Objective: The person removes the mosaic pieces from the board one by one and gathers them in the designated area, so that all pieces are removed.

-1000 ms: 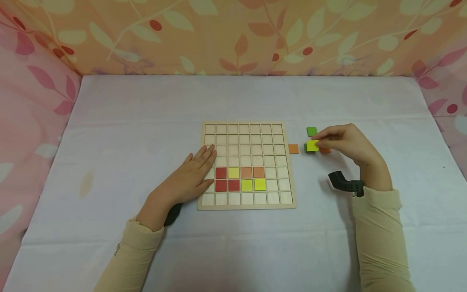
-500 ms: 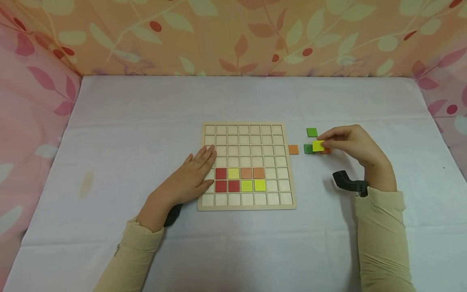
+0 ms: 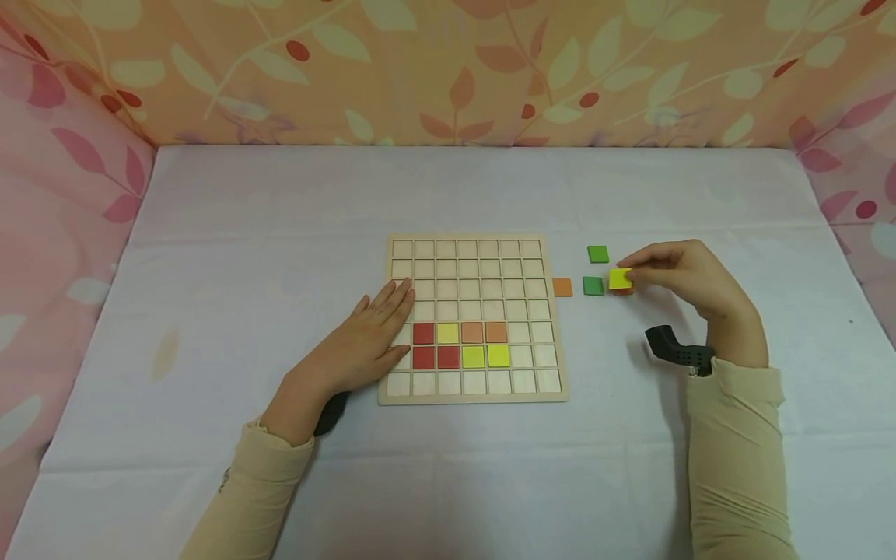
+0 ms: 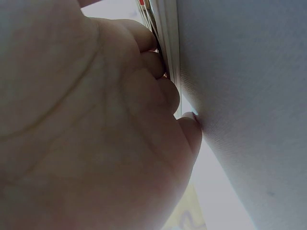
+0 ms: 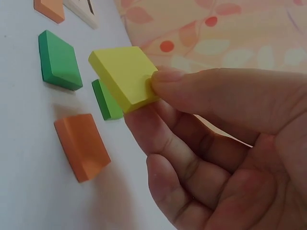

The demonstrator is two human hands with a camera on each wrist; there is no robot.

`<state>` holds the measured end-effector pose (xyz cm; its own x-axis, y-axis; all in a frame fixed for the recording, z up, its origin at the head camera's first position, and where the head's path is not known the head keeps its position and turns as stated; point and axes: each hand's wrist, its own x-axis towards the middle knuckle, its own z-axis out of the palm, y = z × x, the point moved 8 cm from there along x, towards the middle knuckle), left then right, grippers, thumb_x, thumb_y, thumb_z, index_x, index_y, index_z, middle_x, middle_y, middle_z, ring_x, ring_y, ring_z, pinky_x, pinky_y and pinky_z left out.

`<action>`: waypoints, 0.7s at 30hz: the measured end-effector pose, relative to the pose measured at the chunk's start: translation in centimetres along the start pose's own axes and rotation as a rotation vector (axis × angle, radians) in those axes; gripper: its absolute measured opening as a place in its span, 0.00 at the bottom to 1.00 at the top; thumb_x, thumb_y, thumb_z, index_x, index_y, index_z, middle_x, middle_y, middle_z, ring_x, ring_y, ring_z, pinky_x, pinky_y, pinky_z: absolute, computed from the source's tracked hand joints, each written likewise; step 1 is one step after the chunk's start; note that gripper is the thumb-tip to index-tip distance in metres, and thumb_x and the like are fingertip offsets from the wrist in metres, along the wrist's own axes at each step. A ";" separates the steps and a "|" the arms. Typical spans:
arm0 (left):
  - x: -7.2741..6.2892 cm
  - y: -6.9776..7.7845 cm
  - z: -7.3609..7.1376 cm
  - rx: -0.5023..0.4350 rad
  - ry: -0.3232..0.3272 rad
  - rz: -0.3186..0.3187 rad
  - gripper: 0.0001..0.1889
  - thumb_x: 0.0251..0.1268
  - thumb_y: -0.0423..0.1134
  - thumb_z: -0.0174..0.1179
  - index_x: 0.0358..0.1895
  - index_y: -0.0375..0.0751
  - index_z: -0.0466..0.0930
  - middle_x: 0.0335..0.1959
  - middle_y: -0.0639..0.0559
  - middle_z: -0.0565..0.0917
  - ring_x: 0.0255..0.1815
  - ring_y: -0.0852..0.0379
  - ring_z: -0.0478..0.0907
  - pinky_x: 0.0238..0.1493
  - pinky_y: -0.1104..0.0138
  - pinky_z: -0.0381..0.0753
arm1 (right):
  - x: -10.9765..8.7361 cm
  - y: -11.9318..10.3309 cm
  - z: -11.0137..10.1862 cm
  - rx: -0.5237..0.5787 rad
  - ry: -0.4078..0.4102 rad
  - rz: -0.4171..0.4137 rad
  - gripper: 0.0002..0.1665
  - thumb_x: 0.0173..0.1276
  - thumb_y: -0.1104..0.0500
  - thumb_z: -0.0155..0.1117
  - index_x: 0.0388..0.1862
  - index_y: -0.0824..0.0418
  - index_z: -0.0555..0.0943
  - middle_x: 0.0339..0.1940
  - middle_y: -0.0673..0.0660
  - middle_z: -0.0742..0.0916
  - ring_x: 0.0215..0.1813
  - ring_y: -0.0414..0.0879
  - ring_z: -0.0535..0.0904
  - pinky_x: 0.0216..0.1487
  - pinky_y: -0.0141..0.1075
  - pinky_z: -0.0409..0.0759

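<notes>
My right hand [image 3: 675, 272] pinches a yellow square tile [image 5: 125, 76] between thumb and fingertips, held above the table on the right. Below it lies an orange tile [image 5: 82, 146], mostly covered by the yellow one in the head view. A dark green tile [image 3: 593, 286] and a lighter green tile [image 3: 598, 254] lie to the left of that hand. My left hand [image 3: 367, 334] rests with straight fingers on the left edge of a wooden grid board [image 3: 474, 400]. Red [image 3: 423, 358], yellow [image 3: 498, 356] and orange [image 3: 472, 333] tiles fill part of two rows of the board.
Another orange tile [image 3: 563, 287] lies right against the board's right edge. A white cloth [image 3: 280, 210] covers the table, with floral curtains [image 3: 448, 70] behind and at both sides. Black wrist mounts [image 3: 675, 350] sit at both cuffs.
My right hand has moved to the right with the yellow tile, from over the dark green tile to over the orange one. The left hand and the board stay put.
</notes>
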<state>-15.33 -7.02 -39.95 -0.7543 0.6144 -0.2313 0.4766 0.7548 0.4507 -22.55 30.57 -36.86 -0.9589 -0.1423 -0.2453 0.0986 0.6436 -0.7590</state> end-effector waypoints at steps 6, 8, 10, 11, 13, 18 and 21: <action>0.0 0.0 0.0 -0.001 0.003 0.000 0.38 0.71 0.44 0.48 0.75 0.34 0.39 0.77 0.45 0.37 0.76 0.50 0.31 0.71 0.48 0.40 | 0.0 0.6 -0.7 -0.005 0.021 0.002 0.16 0.63 0.60 0.66 0.46 0.70 0.82 0.33 0.43 0.87 0.38 0.41 0.74 0.36 0.29 0.73; 0.0 0.0 0.0 -0.001 0.001 -0.002 0.38 0.71 0.44 0.48 0.75 0.35 0.39 0.77 0.45 0.37 0.76 0.50 0.31 0.71 0.48 0.40 | -0.1 0.8 -0.9 -0.008 0.027 0.008 0.17 0.63 0.59 0.66 0.47 0.70 0.82 0.34 0.42 0.86 0.40 0.41 0.74 0.37 0.28 0.72; 0.0 -0.1 0.1 0.001 -0.002 -0.007 0.38 0.71 0.45 0.48 0.75 0.35 0.38 0.77 0.45 0.37 0.76 0.50 0.30 0.71 0.48 0.39 | -0.1 1.1 -1.1 -0.004 0.033 0.015 0.18 0.63 0.59 0.66 0.47 0.70 0.82 0.35 0.40 0.86 0.41 0.41 0.74 0.38 0.27 0.71; 0.0 -0.1 0.1 0.001 -0.003 -0.008 0.38 0.71 0.45 0.49 0.75 0.35 0.38 0.77 0.45 0.37 0.76 0.50 0.30 0.71 0.48 0.39 | -0.1 1.2 -1.2 0.000 0.036 0.018 0.18 0.63 0.59 0.66 0.48 0.70 0.82 0.35 0.40 0.86 0.42 0.40 0.74 0.39 0.27 0.71; 0.0 -0.1 0.1 0.001 -0.001 -0.008 0.38 0.71 0.45 0.49 0.75 0.35 0.39 0.77 0.45 0.37 0.76 0.50 0.31 0.71 0.49 0.39 | -0.2 1.5 -1.4 0.004 0.044 0.023 0.18 0.64 0.59 0.66 0.48 0.70 0.82 0.34 0.37 0.85 0.43 0.40 0.73 0.39 0.27 0.70; 0.0 -0.1 0.0 0.000 0.010 -0.004 0.37 0.71 0.44 0.49 0.74 0.34 0.40 0.77 0.44 0.38 0.76 0.49 0.32 0.71 0.48 0.40 | -0.4 2.1 -2.0 0.003 0.061 0.041 0.18 0.64 0.59 0.65 0.48 0.71 0.82 0.34 0.35 0.84 0.44 0.41 0.71 0.39 0.28 0.69; 0.0 -0.1 -0.1 0.001 0.011 -0.002 0.37 0.71 0.44 0.48 0.74 0.33 0.40 0.77 0.44 0.38 0.76 0.49 0.32 0.71 0.48 0.40 | -0.5 2.6 -2.2 0.005 0.065 0.060 0.19 0.64 0.58 0.66 0.48 0.70 0.82 0.33 0.35 0.84 0.45 0.41 0.70 0.41 0.30 0.67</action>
<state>-15.39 -7.08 -39.94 -0.7601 0.6106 -0.2223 0.4759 0.7561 0.4492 -22.41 34.00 -37.41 -0.9665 -0.0545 -0.2509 0.1575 0.6458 -0.7470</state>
